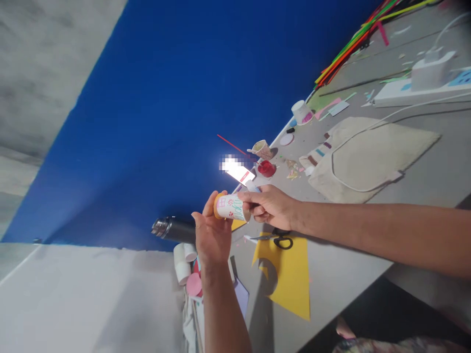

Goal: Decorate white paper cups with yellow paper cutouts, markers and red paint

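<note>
While both hands grip the decorated paper cup (231, 207), left hand (210, 234) cradling and right hand (270, 206) pinching, scissors (280, 240) rest on cut yellow paper (290, 279), suggesting decorating is well underway, unfinished.

Setting: craft or hobby workspace, likely a classroom or home craft corner (cannot tell which). Evidence: grey counter (368, 274) strewn with paper scraps; yellow card sheet (290, 279) with a cut-out curve; scissors (280, 239); bundle of coloured sticks (353, 41); paper cups (301, 112); power strip (423, 88); blue wall (176, 113) behind.
</note>
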Demonstrator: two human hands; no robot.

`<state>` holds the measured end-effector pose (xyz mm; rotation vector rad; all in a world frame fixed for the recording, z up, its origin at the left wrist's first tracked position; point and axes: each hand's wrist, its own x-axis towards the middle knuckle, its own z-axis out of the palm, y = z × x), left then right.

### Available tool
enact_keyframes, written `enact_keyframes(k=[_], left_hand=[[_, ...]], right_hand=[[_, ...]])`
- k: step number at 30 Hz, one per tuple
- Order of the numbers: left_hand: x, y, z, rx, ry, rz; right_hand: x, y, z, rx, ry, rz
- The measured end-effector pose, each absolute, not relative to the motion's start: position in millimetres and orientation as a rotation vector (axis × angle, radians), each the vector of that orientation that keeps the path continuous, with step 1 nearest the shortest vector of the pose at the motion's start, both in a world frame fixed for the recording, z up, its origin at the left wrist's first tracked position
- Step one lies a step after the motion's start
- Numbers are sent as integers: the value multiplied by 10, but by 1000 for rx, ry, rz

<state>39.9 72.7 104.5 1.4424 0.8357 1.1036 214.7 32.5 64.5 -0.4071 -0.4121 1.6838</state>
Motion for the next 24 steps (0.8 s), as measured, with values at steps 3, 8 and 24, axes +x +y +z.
enact_keyframes(k=[3,8,24], left_hand=[[365,739,1008,1516,810,1114],[332,734,951,1605,855,1201],[347,586,976,1560,800,1318]], right_hand=[[2122,330,611,-462,-513,1610],[2068,271,601,-607,-787,1307],[2023,85,645,-765,-1140,1006]])
